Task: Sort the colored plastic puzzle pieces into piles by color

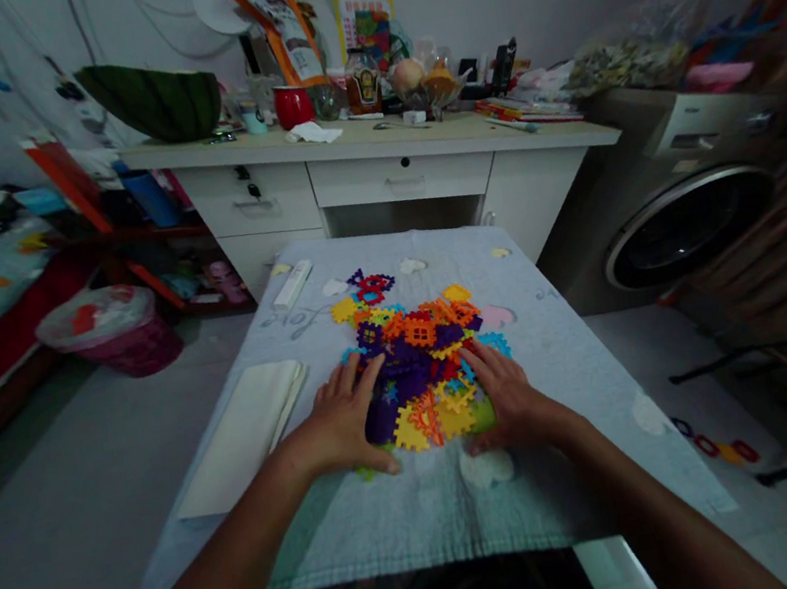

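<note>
A heap of plastic interlocking toy pieces (419,330) lies on the cloth-covered table (569,385). Its pieces are orange, purple, yellow, red, blue and green, several with toothed edges. At the heap's left side rests my left hand (346,423), fingers apart and touching the outer pieces. My right hand (513,400) lies against the right side, its fingers also spread. Neither hand grips a piece. The lower layers of the heap are hidden.
On the table's left lie folded cream-coloured sheets (246,432) and a white oblong object (293,286). Beyond stands a cluttered desk (374,143) with a watermelon piece (158,102). A washing machine (685,182) is at right, a pink bin (118,333) at left.
</note>
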`<state>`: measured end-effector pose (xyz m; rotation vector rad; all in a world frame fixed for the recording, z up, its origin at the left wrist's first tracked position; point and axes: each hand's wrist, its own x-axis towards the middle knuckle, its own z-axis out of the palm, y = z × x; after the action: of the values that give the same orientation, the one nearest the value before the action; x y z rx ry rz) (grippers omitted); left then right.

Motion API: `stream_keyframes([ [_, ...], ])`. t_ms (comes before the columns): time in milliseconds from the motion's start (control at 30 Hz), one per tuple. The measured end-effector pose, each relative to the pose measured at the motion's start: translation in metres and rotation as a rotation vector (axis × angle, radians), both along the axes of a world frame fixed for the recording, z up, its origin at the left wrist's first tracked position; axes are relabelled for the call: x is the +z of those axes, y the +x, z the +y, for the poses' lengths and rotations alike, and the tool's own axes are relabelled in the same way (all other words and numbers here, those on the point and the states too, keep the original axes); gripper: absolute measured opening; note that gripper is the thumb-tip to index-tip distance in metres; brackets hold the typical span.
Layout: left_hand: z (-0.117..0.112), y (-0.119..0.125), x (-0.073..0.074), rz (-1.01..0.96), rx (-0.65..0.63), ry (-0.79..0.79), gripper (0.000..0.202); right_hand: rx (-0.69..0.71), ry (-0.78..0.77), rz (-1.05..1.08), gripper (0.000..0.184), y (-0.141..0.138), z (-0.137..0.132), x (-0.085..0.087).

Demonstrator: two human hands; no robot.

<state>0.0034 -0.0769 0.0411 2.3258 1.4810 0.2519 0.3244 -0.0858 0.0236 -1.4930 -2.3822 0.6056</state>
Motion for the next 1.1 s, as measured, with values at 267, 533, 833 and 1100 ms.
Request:
stream_keyframes([
  [267,-0.009,0.027,-0.008,-0.124,0.013,0.151,0.123,0.004,0.089,0.036,0.103,-0.022,0.013,0.019],
  [533,0.011,0.041,-0.004,-0.284,-0.024,0.264,0.083,0.079,0.182,0.182,0.083,-0.033,0.025,0.025],
  [833,0.065,0.064,0.016,-0.471,0.168,0.253,0.044,-0.06,0.176,0.402,0.069,-0.045,0.073,0.043],
  [1100,0.102,0.035,0.017,-0.176,0.444,0.261,0.058,-0.47,0.284,0.323,0.049,-0.034,0.114,0.036],
])
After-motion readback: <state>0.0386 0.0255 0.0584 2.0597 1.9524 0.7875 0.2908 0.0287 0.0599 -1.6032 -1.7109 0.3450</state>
